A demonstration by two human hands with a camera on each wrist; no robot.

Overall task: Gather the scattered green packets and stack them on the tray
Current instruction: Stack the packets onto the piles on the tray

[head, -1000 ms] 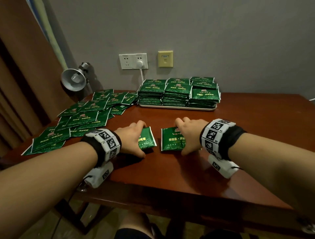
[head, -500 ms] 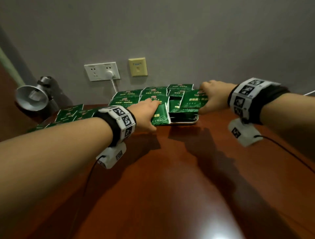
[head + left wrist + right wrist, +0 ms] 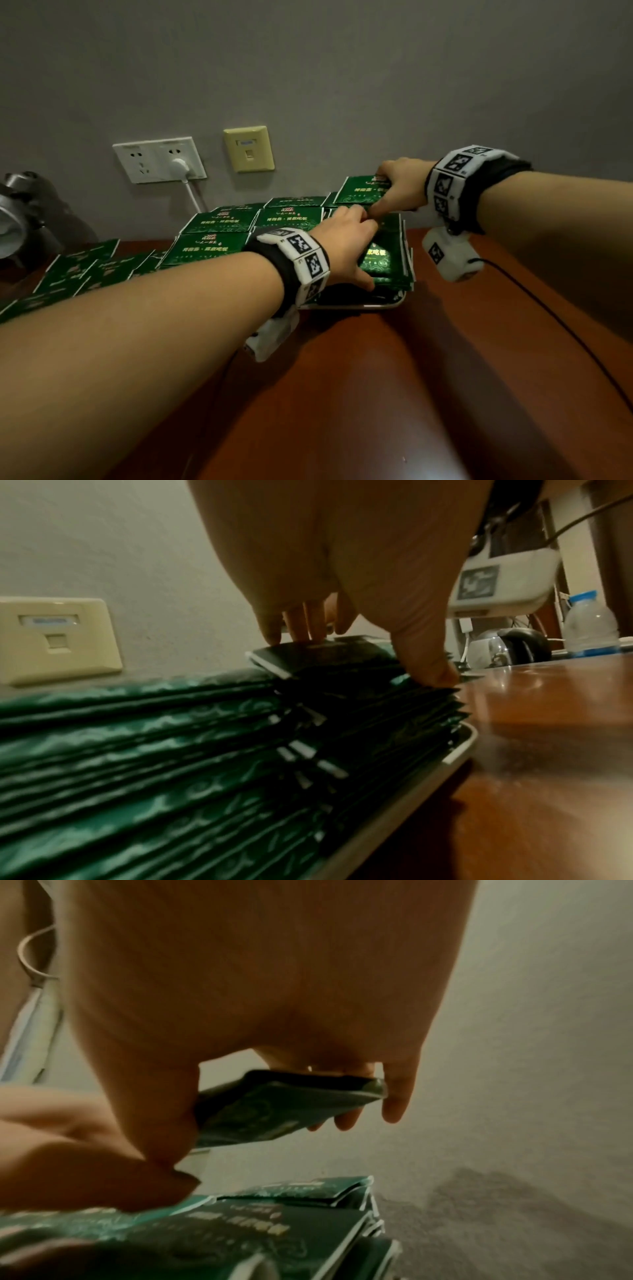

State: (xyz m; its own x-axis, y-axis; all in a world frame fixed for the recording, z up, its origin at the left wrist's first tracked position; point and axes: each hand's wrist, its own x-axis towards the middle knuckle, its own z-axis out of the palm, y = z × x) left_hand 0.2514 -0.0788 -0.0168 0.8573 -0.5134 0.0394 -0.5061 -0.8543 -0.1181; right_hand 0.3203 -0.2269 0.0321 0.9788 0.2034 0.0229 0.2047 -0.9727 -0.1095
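Two hands over one tray [image 3: 383, 305] at the far side of a reddish-brown table [image 3: 376, 394]; six stacks of green packets [image 3: 219, 221] visible on the tray in the head view — three in the near row, three behind. Left hand [image 3: 346, 246] laid over the top packet [image 3: 380, 260] of the near right stack, fingertips at its far edge and thumb [image 3: 424, 664] at its near edge, packet resting on the pile; grip or mere touch — cannot tell. Right hand [image 3: 399, 190] above the far right stack, curled around one raised packet [image 3: 363, 190], thumb on one side and fingers [image 3: 394, 1096] on the other, packet clear of the pile below. Loose packets [image 3: 82, 270] spread flat on the table left of the tray, overlapping, too many and too blurred to count. Packet faces printed with gold characters and a small red mark; too blurred to read. On the grey wall, one white double socket [image 3: 159, 159] with one white plug in it; one cream data port [image 3: 249, 149] just to its right. One metal lamp [image 3: 20, 219] at the far left edge. In the left wrist view, one clear bottle with a blue cap [image 3: 589, 623] far off to the right.
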